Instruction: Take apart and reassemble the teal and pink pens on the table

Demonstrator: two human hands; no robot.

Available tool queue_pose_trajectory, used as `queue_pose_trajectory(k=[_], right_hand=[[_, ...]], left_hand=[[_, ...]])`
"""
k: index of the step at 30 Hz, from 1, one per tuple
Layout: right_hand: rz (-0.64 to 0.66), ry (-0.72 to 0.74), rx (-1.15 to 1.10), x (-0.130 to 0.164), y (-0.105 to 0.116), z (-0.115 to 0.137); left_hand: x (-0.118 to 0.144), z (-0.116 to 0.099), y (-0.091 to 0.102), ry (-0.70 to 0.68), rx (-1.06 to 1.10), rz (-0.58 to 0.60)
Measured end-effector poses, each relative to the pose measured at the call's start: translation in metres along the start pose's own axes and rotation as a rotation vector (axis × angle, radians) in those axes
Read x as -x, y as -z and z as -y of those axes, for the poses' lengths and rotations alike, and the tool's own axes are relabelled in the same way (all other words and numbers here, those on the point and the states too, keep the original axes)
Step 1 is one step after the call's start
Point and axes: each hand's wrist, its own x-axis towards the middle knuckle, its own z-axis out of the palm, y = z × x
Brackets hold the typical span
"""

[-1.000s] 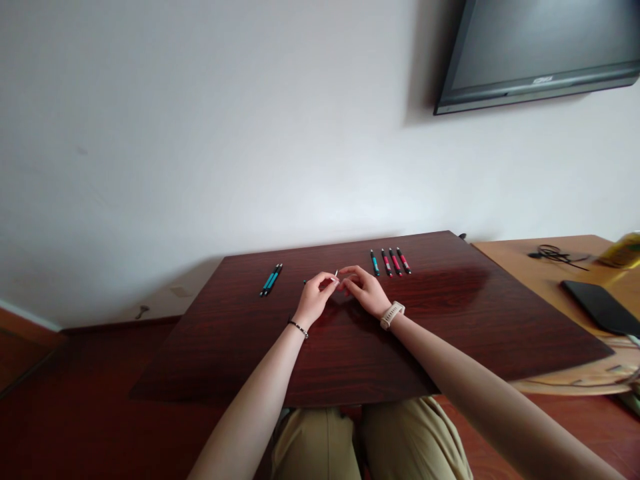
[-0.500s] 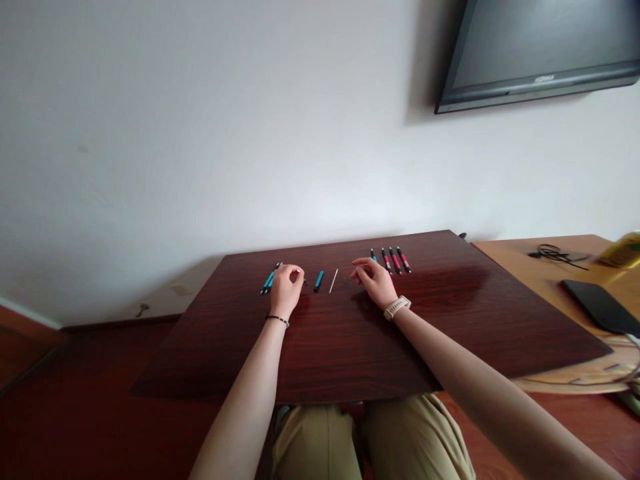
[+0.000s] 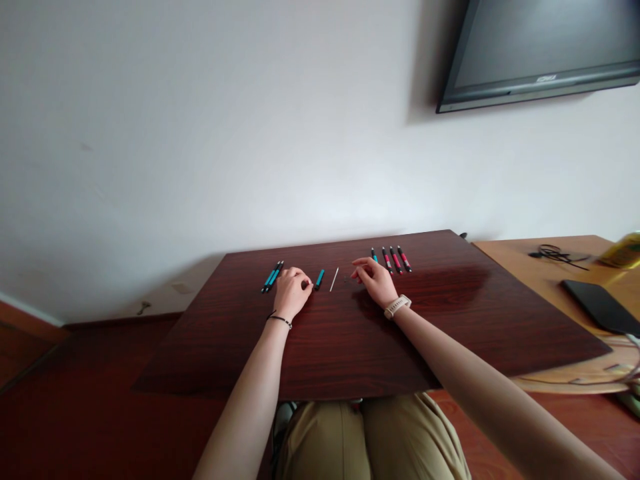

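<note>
My left hand [image 3: 291,291] rests on the dark wooden board [image 3: 350,340], its fingertips pinched on a tiny dark pen part. Just right of it lie a short teal pen barrel [image 3: 319,279] and a thin white refill [image 3: 333,279]. Left of the hand lie two teal pens [image 3: 271,277] side by side. My right hand [image 3: 375,281] rests on the board with its fingers loosely curled, and I see nothing in it. A very small part [image 3: 345,280] lies just left of its fingers. Beyond the hand lies a row of pens, one teal [image 3: 375,256] and three red [image 3: 395,261].
The board lies across my lap against a white wall. A light wooden table [image 3: 525,267] at the right holds a black flat object [image 3: 600,305], a coiled cable [image 3: 553,253] and a yellow-green bottle [image 3: 625,250]. A screen [image 3: 540,47] hangs at the upper right.
Both hands held the pen parts together a second ago. They have parted: barrel and refill now lie on the board, my left hand went left to a small part, my right drew right.
</note>
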Motion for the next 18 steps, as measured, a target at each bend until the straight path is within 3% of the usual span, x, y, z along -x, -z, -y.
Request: queue_pose_trajectory(k=[13, 18], right_hand=[[-0.005, -0.011, 0.015, 0.0011, 0.0000, -0.0020], [-0.014, -0.015, 0.027, 0.0011, 0.0019, -0.0034]], left_hand=[[0.0034, -0.0051, 0.0005, 0.052, -0.058, 0.075], [0.0025, -0.0061, 0.0002, 0.049, 0.001, 0.013]])
